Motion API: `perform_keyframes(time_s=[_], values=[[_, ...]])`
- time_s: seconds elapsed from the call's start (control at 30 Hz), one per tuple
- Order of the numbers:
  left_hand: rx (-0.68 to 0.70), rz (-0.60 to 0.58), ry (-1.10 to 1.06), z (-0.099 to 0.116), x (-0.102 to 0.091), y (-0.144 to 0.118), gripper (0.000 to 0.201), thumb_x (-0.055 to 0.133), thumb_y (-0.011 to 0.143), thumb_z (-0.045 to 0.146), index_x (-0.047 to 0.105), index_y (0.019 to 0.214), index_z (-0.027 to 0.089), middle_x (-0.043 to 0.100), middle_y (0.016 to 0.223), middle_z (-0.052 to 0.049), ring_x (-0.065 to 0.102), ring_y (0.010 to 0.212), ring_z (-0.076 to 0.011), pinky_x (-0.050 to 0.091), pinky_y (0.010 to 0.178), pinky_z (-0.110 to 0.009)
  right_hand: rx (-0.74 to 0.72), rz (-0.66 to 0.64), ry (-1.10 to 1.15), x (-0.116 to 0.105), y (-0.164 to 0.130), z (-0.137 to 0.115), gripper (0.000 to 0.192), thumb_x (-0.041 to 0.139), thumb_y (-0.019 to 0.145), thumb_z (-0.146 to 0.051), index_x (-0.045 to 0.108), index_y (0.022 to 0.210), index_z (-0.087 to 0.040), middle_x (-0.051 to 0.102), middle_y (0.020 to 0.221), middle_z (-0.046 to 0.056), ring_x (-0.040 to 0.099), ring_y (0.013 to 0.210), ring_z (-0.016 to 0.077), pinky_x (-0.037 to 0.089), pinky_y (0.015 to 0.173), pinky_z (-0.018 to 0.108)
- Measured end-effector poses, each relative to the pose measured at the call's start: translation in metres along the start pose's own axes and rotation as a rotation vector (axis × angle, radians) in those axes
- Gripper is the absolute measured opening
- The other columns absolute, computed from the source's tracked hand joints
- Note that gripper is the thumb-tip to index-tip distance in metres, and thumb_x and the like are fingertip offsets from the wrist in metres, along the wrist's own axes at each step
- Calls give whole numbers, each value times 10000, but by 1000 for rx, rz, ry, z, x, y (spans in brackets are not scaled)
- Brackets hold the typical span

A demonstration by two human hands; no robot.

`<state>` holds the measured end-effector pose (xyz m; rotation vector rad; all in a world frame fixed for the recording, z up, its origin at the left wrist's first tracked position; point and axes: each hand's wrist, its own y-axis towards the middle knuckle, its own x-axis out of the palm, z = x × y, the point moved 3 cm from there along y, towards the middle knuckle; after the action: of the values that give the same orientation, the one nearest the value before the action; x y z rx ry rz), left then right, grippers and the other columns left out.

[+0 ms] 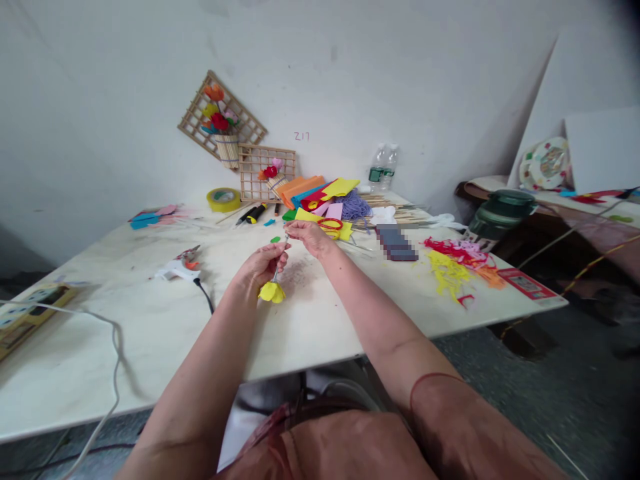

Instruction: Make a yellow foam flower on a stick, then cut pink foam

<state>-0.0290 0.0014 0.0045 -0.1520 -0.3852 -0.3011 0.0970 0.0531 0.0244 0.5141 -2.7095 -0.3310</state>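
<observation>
Yellow artificial flower (272,292): left hand (267,261) is gripping its stem (275,274), bloom (271,294) projecting bodyward; right hand (309,236) is pinching the stem's tip.

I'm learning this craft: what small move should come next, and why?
Perhaps twist the stem slightly with the right hand while the left hand steadies it: the left hand grips it between the yellow flower and the right hand, which is at its far end.
</observation>
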Motion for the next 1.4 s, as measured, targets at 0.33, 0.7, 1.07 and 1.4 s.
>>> perform_keyframes(time_s=[0.33, 0.7, 1.07, 1.4], values=[[5, 7, 52, 1, -3, 1, 74, 570, 727, 128, 601, 789, 101, 498, 483, -3, 444, 378, -75, 338, 349, -160, 30, 22, -7, 0, -1, 2, 136, 711, 470, -198, 613, 542, -138, 598, 745, 6, 510, 748, 104, 371, 729, 238], [140, 27, 149, 3, -2, 1, 143, 641, 667, 181, 619, 773, 87, 530, 484, -10, 453, 390, -76, 325, 364, -172, 46, 80, -9, -3, 2, 6, 175, 730, 468, -224, 624, 581, -142, 602, 711, 0, 500, 648, 85, 390, 712, 254], [300, 118, 333, 9, 3, -1, 206, 687, 616, 266, 616, 707, 96, 535, 453, 2, 412, 333, -64, 314, 347, -186, 18, 115, -61, -8, 6, 10, 196, 744, 476, -258, 644, 602, -145, 594, 663, -6, 485, 662, 88, 368, 705, 244], [303, 101, 351, 9, 1, 0, 246, 689, 598, 308, 610, 705, 102, 529, 447, 12, 398, 329, -58, 300, 348, -188, 18, 103, -78, -10, 6, 11, 231, 751, 471, -278, 635, 613, -138, 573, 618, -23, 476, 625, 77, 363, 689, 236]])
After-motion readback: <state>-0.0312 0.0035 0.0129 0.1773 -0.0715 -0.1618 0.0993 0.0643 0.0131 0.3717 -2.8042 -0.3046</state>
